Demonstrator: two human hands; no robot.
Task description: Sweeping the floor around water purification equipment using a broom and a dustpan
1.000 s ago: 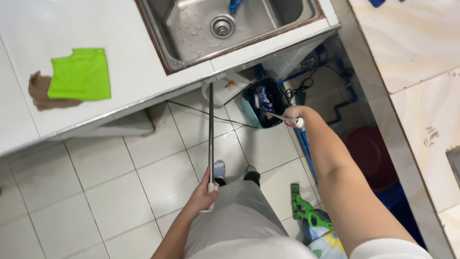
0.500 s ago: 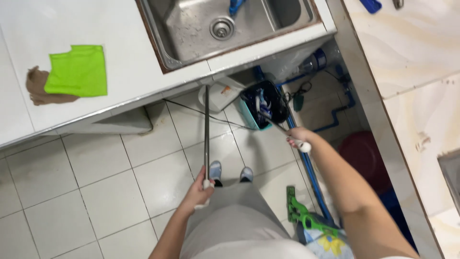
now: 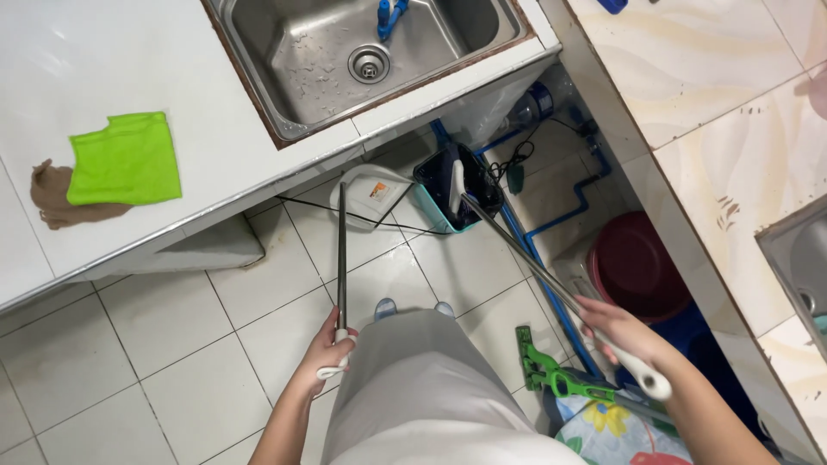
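White floor tiles [image 3: 129, 344] run under a white tabletop [image 3: 103, 69] w/ a steel sink [image 3: 362, 60] set in it. Left hand [image 3: 326, 349] has its fingers wrapped round the low end of a dark pole [image 3: 341, 250], which stands near upright, top end close to the tabletop edge. Right hand [image 3: 616, 331] grips a second, silver pole [image 3: 525, 258] near its white grip end; pole slants up-left & its far end sits inside a teal bucket [image 3: 461, 185] on the floor below the sink. Bucket interior dark, contents can't be told apart from the pole's end. Just beside it lies a white lid-like piece [image 3: 375, 185]. Red basin [image 3: 633, 267] sits right of the pole, under the other counter. Green mop head [image 3: 547, 366] on floor nr right hand. On the tabletop: green cloth [image 3: 125, 159] overlapping a brown rag [image 3: 52, 198]. Sink holds only a blue item [image 3: 389, 15] at the far rim & water drops.
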